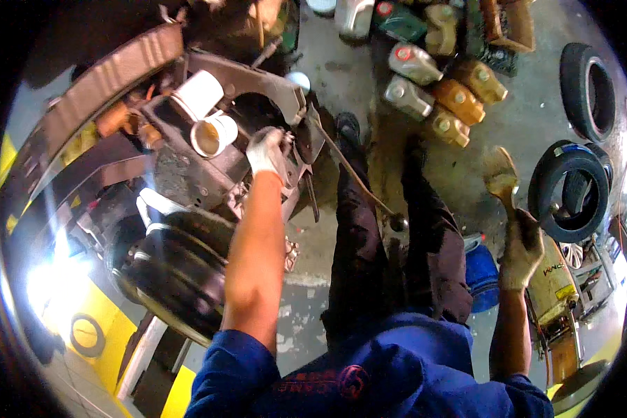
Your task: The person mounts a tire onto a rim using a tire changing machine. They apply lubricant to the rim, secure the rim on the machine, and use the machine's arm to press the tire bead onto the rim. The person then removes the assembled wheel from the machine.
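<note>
My gloved left hand (268, 153) is closed at the dark metal frame (177, 167) of a machine; what its fingers grip is too small to make out. Just left of it, an open white container (216, 136) with brownish inside and a second white cylinder (198, 90) rest on the frame. A thin rod (348, 164) slants down from the frame to a dark knob. My gloved right hand (522, 247) is held out to the right, wrapped round the handle of a wide paintbrush (500, 174), bristles upward.
Several plastic jugs (460, 104) stand on the floor ahead. Tires (571, 223) lie at the right, above a tan machine (554, 292). A blue bucket (482, 272) sits beside my legs. A large black cylindrical part (174, 265) and yellow panels (115, 331) are at lower left.
</note>
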`<state>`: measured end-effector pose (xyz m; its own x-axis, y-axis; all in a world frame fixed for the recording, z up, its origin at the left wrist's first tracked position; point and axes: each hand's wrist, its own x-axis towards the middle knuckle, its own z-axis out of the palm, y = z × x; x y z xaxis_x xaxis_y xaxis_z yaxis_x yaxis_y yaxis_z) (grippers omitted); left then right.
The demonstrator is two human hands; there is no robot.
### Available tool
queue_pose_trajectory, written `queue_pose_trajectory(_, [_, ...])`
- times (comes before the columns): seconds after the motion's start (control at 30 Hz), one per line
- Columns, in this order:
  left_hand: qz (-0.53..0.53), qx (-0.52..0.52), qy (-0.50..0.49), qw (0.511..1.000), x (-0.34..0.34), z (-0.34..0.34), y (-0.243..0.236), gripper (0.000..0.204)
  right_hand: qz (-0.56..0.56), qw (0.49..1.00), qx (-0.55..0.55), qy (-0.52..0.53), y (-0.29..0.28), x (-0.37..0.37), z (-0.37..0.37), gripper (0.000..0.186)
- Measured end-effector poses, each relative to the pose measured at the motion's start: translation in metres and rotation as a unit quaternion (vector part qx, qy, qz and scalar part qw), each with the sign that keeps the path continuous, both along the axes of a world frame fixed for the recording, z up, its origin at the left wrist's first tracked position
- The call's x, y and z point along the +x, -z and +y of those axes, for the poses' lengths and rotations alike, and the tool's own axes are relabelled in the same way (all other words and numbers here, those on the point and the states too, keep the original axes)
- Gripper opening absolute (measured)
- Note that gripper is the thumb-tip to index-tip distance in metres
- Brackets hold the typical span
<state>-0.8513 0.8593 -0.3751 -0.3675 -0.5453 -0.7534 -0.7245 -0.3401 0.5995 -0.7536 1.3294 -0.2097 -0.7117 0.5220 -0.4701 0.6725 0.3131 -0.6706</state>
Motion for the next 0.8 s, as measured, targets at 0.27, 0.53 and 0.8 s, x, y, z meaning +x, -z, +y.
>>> queue_pose_trajectory(0.27, [0.216,-0.211,0.272,0.914,0.072,0.169,-0.356,0.021,0.117,0.987,-0.103,-0.030,-0.098,0.004,0.018,0.024])
queue_pose_trajectory(0.53, [0.448,-0.289,0.460,0.710,0.179,0.202,-0.514,0.034,0.223,0.967,-0.124,-0.013,-0.166,0.075,0.027,0.023])
queue_pose_trajectory(0.8, [0.482,-0.376,0.380,0.694,0.324,0.180,-0.477,0.030,0.288,0.948,-0.066,-0.120,-0.225,0.199,-0.001,0.023])
